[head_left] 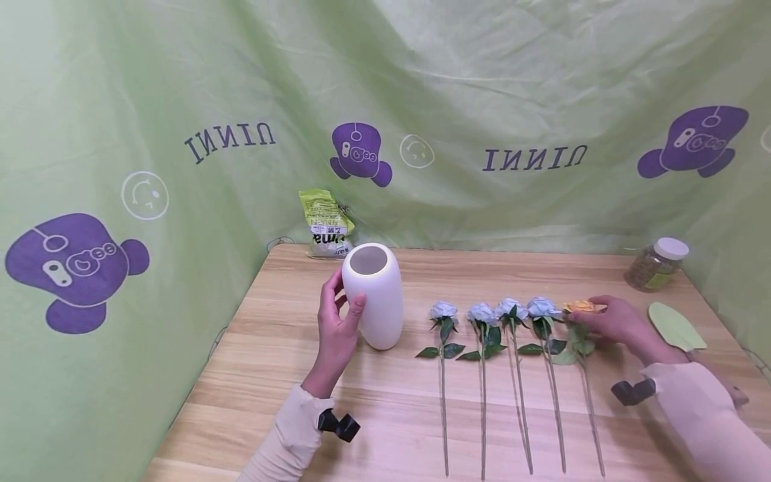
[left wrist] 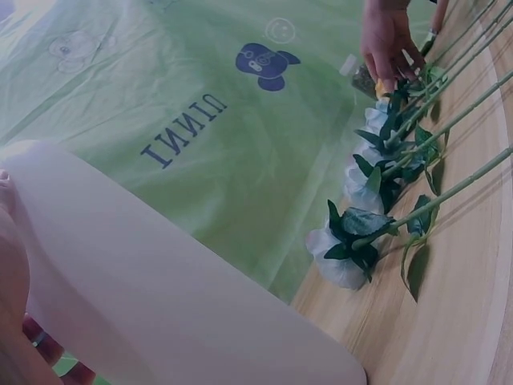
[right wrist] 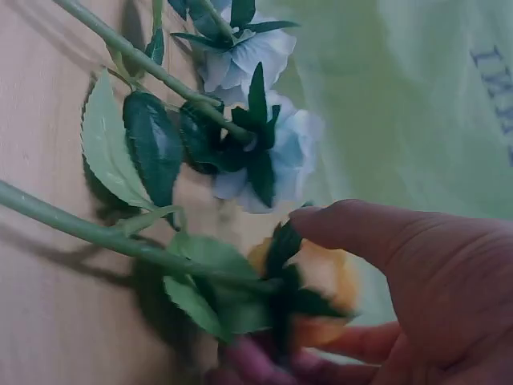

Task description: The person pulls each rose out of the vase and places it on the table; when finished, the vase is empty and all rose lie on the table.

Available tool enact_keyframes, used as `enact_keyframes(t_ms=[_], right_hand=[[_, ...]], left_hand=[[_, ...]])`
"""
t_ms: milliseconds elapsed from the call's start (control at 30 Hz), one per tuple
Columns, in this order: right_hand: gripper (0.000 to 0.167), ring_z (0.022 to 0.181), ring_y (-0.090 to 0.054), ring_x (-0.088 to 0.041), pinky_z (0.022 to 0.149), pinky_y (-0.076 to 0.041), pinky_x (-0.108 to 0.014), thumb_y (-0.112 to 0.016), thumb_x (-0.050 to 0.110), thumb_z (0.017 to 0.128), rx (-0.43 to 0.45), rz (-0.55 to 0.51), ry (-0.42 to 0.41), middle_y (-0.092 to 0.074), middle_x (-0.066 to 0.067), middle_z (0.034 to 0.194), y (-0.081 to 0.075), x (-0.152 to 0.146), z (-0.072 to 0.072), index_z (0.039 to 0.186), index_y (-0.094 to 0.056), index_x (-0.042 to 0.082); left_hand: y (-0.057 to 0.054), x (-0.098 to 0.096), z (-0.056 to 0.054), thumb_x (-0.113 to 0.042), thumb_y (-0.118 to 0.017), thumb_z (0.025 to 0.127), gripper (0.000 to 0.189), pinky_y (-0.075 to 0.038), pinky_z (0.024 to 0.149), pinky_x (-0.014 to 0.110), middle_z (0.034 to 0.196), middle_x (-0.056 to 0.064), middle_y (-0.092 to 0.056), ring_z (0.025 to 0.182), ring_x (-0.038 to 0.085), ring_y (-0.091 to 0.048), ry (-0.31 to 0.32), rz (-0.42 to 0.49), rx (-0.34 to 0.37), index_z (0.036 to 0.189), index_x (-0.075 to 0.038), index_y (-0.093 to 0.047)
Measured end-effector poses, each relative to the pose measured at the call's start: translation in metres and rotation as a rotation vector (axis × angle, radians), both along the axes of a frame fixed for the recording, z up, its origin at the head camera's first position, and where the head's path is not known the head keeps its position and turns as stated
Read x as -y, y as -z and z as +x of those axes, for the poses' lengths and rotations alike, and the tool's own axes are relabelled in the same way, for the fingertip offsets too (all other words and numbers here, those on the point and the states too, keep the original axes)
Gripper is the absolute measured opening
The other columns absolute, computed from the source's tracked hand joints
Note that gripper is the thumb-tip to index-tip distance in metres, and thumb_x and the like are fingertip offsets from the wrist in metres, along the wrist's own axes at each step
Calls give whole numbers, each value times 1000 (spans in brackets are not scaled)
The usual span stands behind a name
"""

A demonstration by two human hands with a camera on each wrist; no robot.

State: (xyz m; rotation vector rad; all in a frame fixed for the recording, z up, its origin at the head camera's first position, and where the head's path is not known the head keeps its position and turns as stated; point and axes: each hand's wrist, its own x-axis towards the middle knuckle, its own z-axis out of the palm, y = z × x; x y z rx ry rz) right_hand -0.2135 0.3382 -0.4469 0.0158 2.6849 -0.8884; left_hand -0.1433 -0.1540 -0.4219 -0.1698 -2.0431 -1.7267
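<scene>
A tall white vase (head_left: 382, 311) stands upright at the middle of the table, its round mouth facing up. My left hand (head_left: 338, 326) holds its left side, with the thumb across the front and the fingers behind. To the right, several pale blue artificial roses (head_left: 542, 309) lie in a row, stems pointing towards me. At the row's right end lies an orange artificial rose (right wrist: 333, 277) on a green stem. My right hand (head_left: 623, 326) grips its bloom; in the right wrist view the thumb is above it and the fingers curl beneath, partly hidden and blurred.
A green and white bag (head_left: 327, 224) stands at the back edge behind the vase. At the back right is a jar (head_left: 655, 266) with a white lid. A pale green leaf-shaped piece (head_left: 676, 326) lies beside my right wrist. Green printed cloth (head_left: 458, 80) surrounds the wooden table (head_left: 241, 402).
</scene>
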Motion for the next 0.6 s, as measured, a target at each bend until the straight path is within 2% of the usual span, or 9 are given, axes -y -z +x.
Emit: enact_keyframes(t_ms=[100, 167, 233, 300, 400, 467, 533, 600], right_hand=[[90, 95, -65, -49, 74, -57, -46, -64, 46, 94, -54, 92, -9, -51, -47, 126, -11, -1, 5, 139, -29, -24], [83, 105, -59, -57, 77, -55, -52, -61, 45, 96, -103, 134, -24, -50, -46, 128, -21, 0, 10, 137, -35, -22], [74, 109, -57, -59, 79, -54, -56, -59, 43, 98, -153, 145, -28, -52, -45, 128, -29, 2, 16, 135, -42, -19], [64, 108, -58, -58, 76, -55, -54, -59, 38, 99, -217, 138, -37, -55, -43, 125, -38, 4, 22, 131, -49, -17], [51, 92, -69, -44, 68, -57, -41, -60, 33, 100, -308, 93, -45, -64, -38, 117, -50, 10, 30, 125, -58, -12], [40, 80, -72, -25, 62, -54, -31, -62, 27, 99, -383, 61, -67, -71, -31, 105, -58, 13, 36, 117, -64, -8], [30, 71, -67, -6, 58, -50, -24, -64, 23, 98, -451, 34, -92, -74, -25, 96, -66, 16, 43, 110, -69, -4], [21, 66, -61, 6, 55, -48, -21, -67, 19, 96, -521, 19, -119, -76, -19, 89, -74, 19, 49, 103, -72, 0]], left_hand=[[0, -1, 0, -19, -62, 98, 55, -41, 107, 52, 146, 7, -47, 131, 33, -48, -6, -5, 10, 149, -16, -40], [-1, -1, 0, -19, -62, 98, 55, -42, 107, 52, 146, 6, -47, 130, 30, -49, -7, -7, 18, 149, -17, -40], [-1, -1, 0, -20, -62, 98, 55, -42, 107, 53, 145, 7, -48, 129, 28, -49, -4, -9, 24, 149, -17, -40], [-3, 1, 0, -20, -61, 99, 54, -42, 107, 52, 143, 9, -48, 129, 27, -49, 3, -8, 21, 149, -15, -40], [-8, 5, 1, -18, -58, 101, 51, -43, 107, 46, 141, 13, -50, 130, 26, -48, -2, 1, 4, 148, -10, -40], [-14, 9, 1, -17, -56, 101, 50, -44, 107, 39, 141, 16, -51, 132, 28, -47, -19, 6, -12, 148, -7, -41], [-19, 15, 0, -16, -56, 101, 47, -46, 105, 30, 139, 18, -54, 130, 27, -50, -48, 12, -23, 146, -4, -43], [-26, 22, 0, -15, -57, 101, 43, -47, 104, 25, 135, 18, -58, 127, 24, -53, -82, 12, -35, 141, -2, -48]])
